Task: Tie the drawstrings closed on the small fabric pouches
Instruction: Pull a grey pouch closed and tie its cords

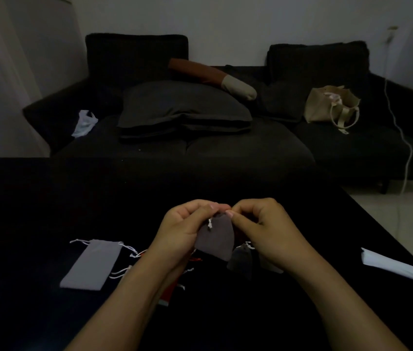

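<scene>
Both hands [180,231] [263,231] pinch the grey pouch [216,240]; its top hidden by fingertips.

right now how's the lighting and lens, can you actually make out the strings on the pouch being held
Head view: very dim, the black table nearly featureless; wide-angle lens bows the walls and sofa edges. The small grey fabric pouch between the left hand and right hand is readable, its white drawstring only a soft speck; the knot cannot be judged.
</scene>
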